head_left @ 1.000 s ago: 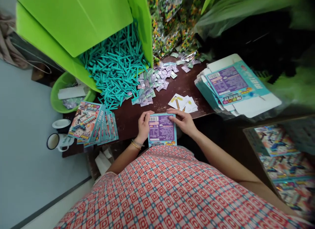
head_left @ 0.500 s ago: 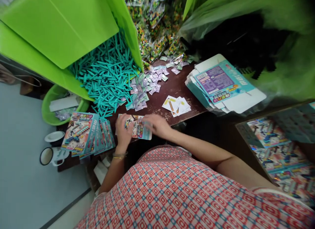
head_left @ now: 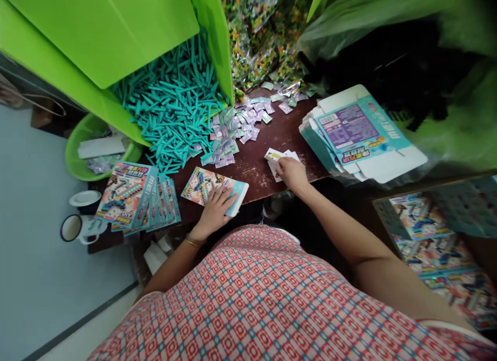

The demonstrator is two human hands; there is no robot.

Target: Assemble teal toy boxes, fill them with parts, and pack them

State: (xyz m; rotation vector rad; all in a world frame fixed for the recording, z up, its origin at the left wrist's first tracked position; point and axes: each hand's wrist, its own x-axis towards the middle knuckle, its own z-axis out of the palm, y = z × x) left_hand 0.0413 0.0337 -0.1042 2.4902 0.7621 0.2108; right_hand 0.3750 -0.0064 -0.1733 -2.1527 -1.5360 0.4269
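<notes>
My left hand [head_left: 217, 205] lies palm down on a thin, rectangular, glossy cardboard box [head_left: 204, 184], fingers a little spread and resting flat over its printed face rather than closed around it. The box sits face up near the front edge of the dark reddish-brown, scuffed wooden table [head_left: 254, 169], turned at a slant. Its front shows small blocky tools and weapons in turquoise, black and brown on a pale ground with orange patches, with yellow lettering along one border; the end toward my right is a turquoise band, partly under my fingers, and a plain white strip runs along that end's edge. My right hand [head_left: 291, 174] is over a few small white paper cards with yellow and black pictures [head_left: 272, 165], well apart from the box; its fingers are curled in narrow, the tips at the cards, and I cannot tell whether they have pinched one. Left of the box is a fanned pile of boxes with the same printed front [head_left: 126, 193]. Beyond it spill slender turquoise plastic sticks [head_left: 174, 107] and small lilac and pale green sachets [head_left: 241, 124], while a stack of flattened turquoise, purple and white cartons [head_left: 349, 131] lies to the right of the cards.
</notes>
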